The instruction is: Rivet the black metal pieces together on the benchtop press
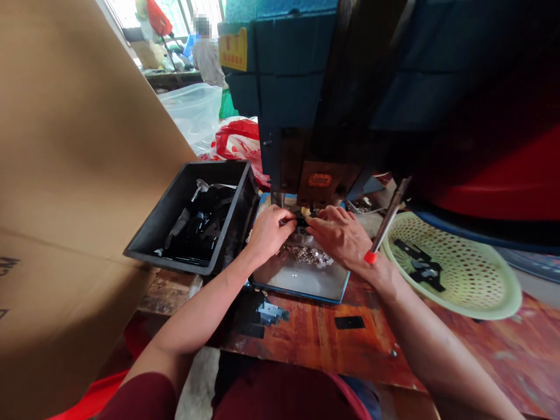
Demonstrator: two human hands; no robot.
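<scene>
My left hand (pixel 268 232) and my right hand (pixel 340 233) meet under the head of a dark blue press machine (pixel 289 87). Both pinch a small black metal piece (pixel 300 222) that lies on the machine's bed. My fingers hide most of the piece. Below my hands a metal tray (pixel 306 280) with a blue rim holds a heap of shiny metal scraps (pixel 306 254).
A black bin (pixel 175 233) of black parts stands at the left, next to a big cardboard sheet (pixel 65 175). At the right a pale green basket (pixel 459 268) holds a few black parts. A red-tipped lever (pixel 387 221) slants beside my right wrist. Loose parts (pixel 271 312) lie on the wooden bench.
</scene>
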